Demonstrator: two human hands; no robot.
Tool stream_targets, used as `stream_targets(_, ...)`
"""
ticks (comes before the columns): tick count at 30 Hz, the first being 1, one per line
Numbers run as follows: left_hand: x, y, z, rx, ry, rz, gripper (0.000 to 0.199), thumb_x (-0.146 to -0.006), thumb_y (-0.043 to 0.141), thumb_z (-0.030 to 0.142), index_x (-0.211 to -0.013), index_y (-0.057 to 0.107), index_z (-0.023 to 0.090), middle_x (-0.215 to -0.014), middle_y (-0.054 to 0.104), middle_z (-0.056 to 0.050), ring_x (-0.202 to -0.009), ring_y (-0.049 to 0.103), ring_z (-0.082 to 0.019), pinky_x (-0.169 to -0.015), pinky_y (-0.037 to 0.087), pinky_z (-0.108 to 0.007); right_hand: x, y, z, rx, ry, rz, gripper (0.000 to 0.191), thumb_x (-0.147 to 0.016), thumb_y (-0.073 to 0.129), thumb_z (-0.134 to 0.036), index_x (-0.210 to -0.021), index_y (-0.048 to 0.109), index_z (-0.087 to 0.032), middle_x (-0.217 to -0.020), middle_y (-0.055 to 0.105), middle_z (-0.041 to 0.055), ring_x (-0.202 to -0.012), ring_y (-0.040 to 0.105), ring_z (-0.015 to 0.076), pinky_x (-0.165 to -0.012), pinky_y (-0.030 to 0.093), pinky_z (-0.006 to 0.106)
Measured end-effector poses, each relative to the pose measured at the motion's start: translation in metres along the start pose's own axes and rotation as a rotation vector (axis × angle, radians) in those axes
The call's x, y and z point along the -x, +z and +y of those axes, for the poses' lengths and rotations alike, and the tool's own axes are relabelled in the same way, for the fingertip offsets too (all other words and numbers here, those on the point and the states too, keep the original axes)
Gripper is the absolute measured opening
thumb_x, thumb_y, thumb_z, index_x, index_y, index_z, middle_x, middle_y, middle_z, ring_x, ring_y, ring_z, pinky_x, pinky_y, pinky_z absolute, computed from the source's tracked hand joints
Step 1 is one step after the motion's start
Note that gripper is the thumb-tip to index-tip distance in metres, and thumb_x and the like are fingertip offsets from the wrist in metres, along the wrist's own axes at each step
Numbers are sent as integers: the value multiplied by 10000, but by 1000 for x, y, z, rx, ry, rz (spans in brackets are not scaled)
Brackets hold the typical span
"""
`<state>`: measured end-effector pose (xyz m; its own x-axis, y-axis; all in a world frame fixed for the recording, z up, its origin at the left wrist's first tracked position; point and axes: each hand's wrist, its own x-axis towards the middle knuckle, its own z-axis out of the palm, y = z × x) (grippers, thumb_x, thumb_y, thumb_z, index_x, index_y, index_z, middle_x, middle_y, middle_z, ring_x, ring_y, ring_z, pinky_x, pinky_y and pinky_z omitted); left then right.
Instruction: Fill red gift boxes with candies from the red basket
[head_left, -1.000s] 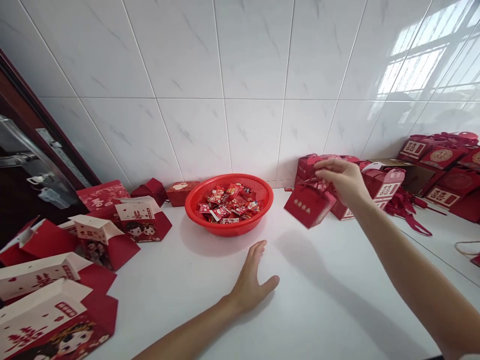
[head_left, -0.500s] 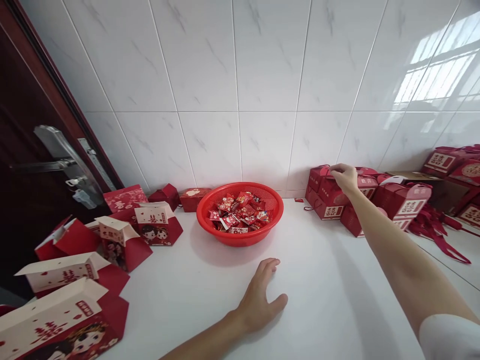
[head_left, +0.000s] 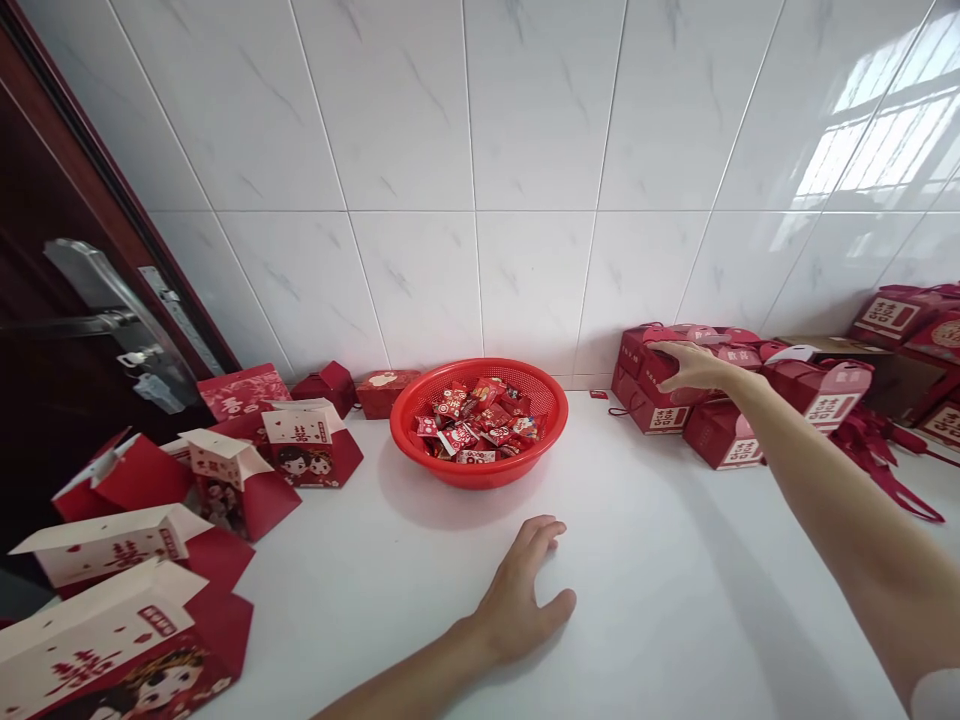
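Observation:
My left hand [head_left: 519, 598] rests on the white table with its fingers and thumb apart, holding nothing. In front of it stands a round red plastic basket [head_left: 405, 452], with several wrapped candies [head_left: 480, 420] inside. Farther right, my right hand [head_left: 697, 368] reaches over the closed red gift boxes [head_left: 660, 405] by the wall. Its fingers stretch out with the thumb apart beneath them, and nothing shows in its grasp. From this angle I cannot tell whether the fingertips touch the box beside them.
Several open-topped red and cream boxes [head_left: 120, 640] crowd the left side, near a dark door with a metal handle [head_left: 112, 320]. Red ribbons [head_left: 874, 450] lie at the right, below more closed boxes [head_left: 892, 312]. A small red packet [head_left: 598, 394] lies by the tiled wall.
My right hand has opened from a pinch at the top of a gift box and moved slightly lower. My left hand stays in place. The view has shifted a little.

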<state>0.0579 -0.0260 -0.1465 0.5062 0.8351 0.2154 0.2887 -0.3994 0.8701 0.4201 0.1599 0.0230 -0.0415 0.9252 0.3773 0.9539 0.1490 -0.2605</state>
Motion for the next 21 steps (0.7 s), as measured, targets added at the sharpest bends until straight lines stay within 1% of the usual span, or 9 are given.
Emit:
stream_targets(2,0,0,-1,-3,2,-3,621,-770,611,119,-1345,461,297,-1406,472,-94,-1171,583,-250,-1047,528,-487,3,-8,1,4,4,-88,651,-538,741,-40,-1173,713,-183,-1223,678,176,-1116,598,337,-833,452,394)
stream_targets(4,0,1,-2,-5,0,-3,618,-771,608,115,-1343,464,297,-1413,468,-93,-1169,586,-250,-1050,525,-488,3,-15,0,-1,4,-117,664,-576,682,18,-1212,699,-171,-1249,667,180,-1091,599,299,-813,430,366)
stream_targets(6,1,1,-3,0,-7,-5,608,-775,612,119,-1338,472,300,-1414,473,-93,-1173,584,-259,-1046,526,-494,3,-18,-2,18,1,-124,662,-607,630,50,-1232,694,-158,-1203,689,172,-987,616,255,-769,414,345)
stream_targets(8,1,1,-4,11,-24,-11,595,-785,615,129,-1338,479,300,-1421,471,-95,-1188,576,-266,-1047,525,-497,2,-18,-4,47,4,-122,640,-658,604,46,-1266,679,-139,-1108,719,164,-878,620,224,-723,399,332)
stream_targets(10,2,1,-4,20,-44,-16,591,-791,611,133,-1345,482,295,-1433,459,-96,-1205,566,-261,-1059,518,-487,3,-13,-6,83,16,-105,594,-710,614,12,-1290,663,-108,-1055,727,176,-857,628,233,-698,396,326)
stream_targets(13,2,0,-3,30,-51,-15,591,-785,607,130,-1343,490,285,-1436,450,-92,-1206,567,-242,-1087,499,-464,6,1,-6,135,26,-72,535,-766,630,-64,-1298,651,-114,-1188,699,193,-1027,639,295,-748,441,326)
stream_targets(16,2,0,0,36,-62,-25,577,-787,607,134,-1335,499,280,-1444,445,-94,-1206,573,-240,-1097,491,-461,8,16,-5,176,21,-50,509,-791,600,-106,-1296,648,-148,-1298,663,167,-1191,599,334,-857,489,365)
stream_targets(19,1,-1,3,15,-84,-35,548,-786,607,137,-1312,524,269,-1459,437,-103,-1230,562,-255,-1089,495,-467,8,24,-3,204,-6,-23,539,-799,566,-122,-1335,614,-146,-1350,637,154,-1279,554,336,-954,490,400)
stream_targets(21,0,-2,3,-3,-89,-36,537,-777,613,135,-1293,541,261,-1466,434,-109,-1256,547,-267,-1088,493,-468,8,27,-2,219,-35,-10,550,-794,556,-127,-1340,612,-162,-1342,646,133,-1281,557,323,-979,491,401)
